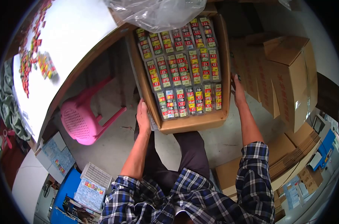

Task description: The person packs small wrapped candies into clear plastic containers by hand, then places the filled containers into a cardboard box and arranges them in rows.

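Observation:
An open cardboard box (192,128) stands in front of my legs, filled with clear plastic trays (182,69) of small red, yellow and green packets in rows. My left hand (143,114) lies against the box's left side near its front corner, its fingers along the cardboard. At the right side of the box is my right hand (238,89), fingers apart and pointing away from me; whether it touches the side is hard to tell. A clear plastic bag (156,13) hangs over the far edge of the box.
A pink stool (79,119) stands on the floor at left. Above it is a white table (79,33) with scattered small packets (27,63). Large cartons (293,74) stand at right, with flattened cardboard (293,149) nearer me. A blue surface (66,194) is at lower left.

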Demonstrator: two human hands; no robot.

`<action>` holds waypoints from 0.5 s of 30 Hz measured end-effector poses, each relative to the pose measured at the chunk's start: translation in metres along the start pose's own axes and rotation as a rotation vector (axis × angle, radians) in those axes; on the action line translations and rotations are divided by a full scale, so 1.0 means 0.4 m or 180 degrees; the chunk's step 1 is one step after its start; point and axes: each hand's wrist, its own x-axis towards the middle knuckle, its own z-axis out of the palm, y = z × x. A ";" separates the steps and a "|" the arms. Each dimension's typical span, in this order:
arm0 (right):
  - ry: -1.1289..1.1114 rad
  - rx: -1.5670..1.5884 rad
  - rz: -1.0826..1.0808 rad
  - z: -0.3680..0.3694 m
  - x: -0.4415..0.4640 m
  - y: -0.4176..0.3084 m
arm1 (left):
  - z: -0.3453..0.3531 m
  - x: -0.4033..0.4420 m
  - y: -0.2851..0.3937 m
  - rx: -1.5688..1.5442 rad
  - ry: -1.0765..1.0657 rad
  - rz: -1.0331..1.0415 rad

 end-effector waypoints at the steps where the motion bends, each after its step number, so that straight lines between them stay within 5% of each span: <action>1: 0.0036 -0.0136 -0.0105 -0.009 -0.002 0.031 | -0.007 -0.030 -0.003 0.0042 0.0026 0.0034; 10: 0.0702 -0.0370 -0.0147 -0.122 -0.293 0.156 | -0.066 -0.338 0.063 0.0909 -0.0388 0.0470; 15: 0.0916 -0.0564 0.0028 -0.106 -0.498 0.285 | -0.108 -0.550 0.343 0.1109 -0.1640 0.2228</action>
